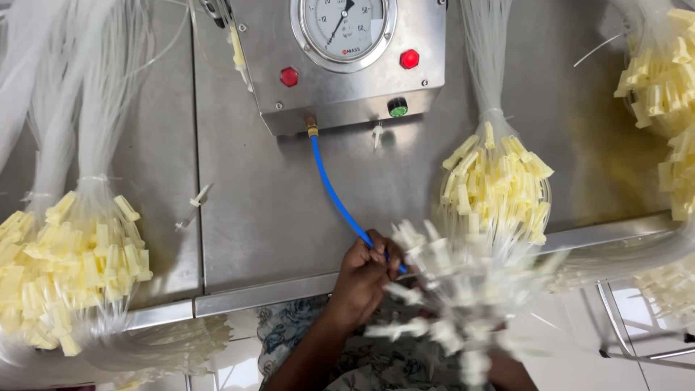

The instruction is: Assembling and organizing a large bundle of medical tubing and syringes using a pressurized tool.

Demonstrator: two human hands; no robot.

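- Left hand (360,279) grips the near end of the blue hose (337,199) at the table's near edge; a firm pinch close to the tip keeps it steady
- Right hand sits hidden, probably behind the blurred bunch of tubes (463,304); its grip can't be told
- Yellow-tipped bundles (499,185) crowd the right, another bundle (72,268) lies left, and the gauge box (340,58) stands far

A brushed stainless-steel counter (268,217) carries everything, its front edge running just beside the left hand (362,279). Well to that hand's left lies a tied bundle of clear thin tubes with pale yellow plastic ends (79,253). Just up and right of the hand lies a second such bundle (499,185). Straight above it stands a steel box with a round gauge (340,58).
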